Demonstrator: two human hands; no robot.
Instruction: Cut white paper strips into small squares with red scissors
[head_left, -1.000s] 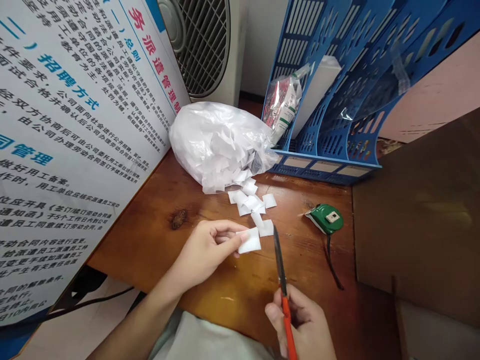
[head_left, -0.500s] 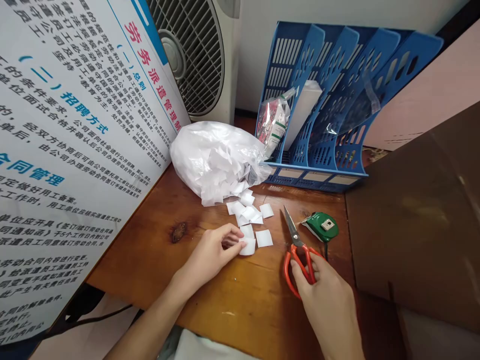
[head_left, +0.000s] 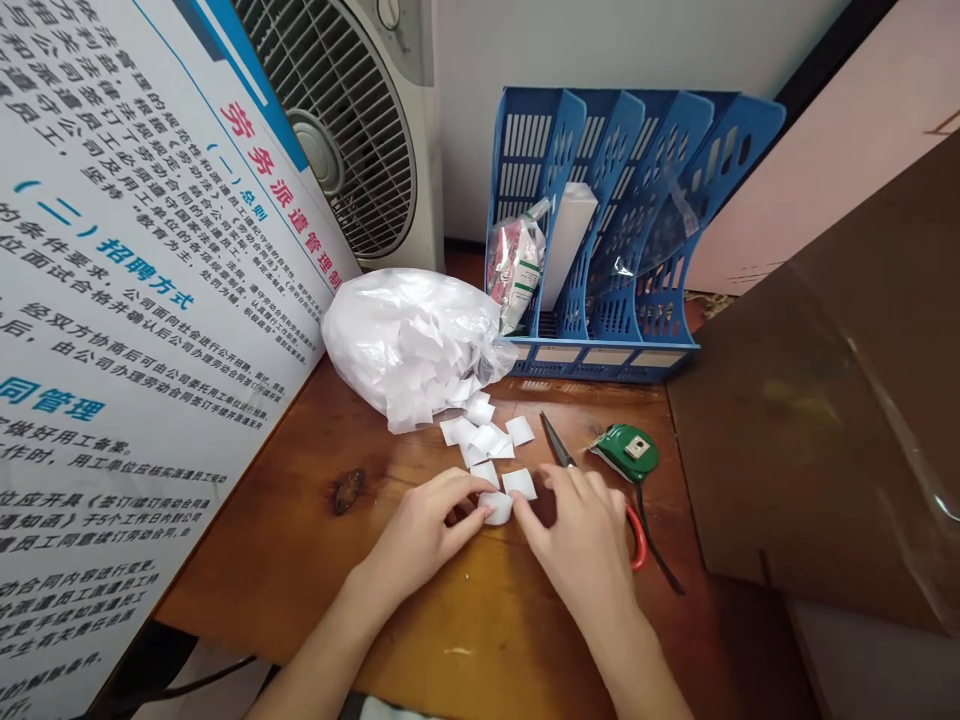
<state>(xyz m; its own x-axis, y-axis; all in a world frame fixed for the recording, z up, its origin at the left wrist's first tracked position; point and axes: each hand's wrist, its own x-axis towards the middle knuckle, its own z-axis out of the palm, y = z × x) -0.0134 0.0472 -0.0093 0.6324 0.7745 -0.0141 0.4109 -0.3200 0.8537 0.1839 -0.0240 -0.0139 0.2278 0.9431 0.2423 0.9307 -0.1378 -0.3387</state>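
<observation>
My left hand [head_left: 427, 520] pinches a small white paper square [head_left: 496, 509] by its left side, and the square bows up slightly. From the other side my right hand [head_left: 581, 525] comes in, thumb close to the square's right edge, fingers apart and holding nothing; I cannot tell whether the thumb touches. Partly hidden under that hand lie scissors with red handles [head_left: 638, 540], their blades pointing away. More white squares [head_left: 484, 440] lie loosely piled beyond my left fingers, with a single square [head_left: 519, 485] between the hands.
Behind the pile, a clear plastic bag [head_left: 360, 320] full of white pieces lies open towards me. A green tape measure [head_left: 630, 452] rests right of the scissors. At the back stand a blue file rack [head_left: 600, 360] and a fan [head_left: 352, 130]; a printed board [head_left: 150, 300] leans left, brown cardboard [head_left: 810, 420] right.
My right hand has let go of the scissors, now on the table, and moved left to the paper square. My left hand keeps its pinch. The view has shifted slightly.
</observation>
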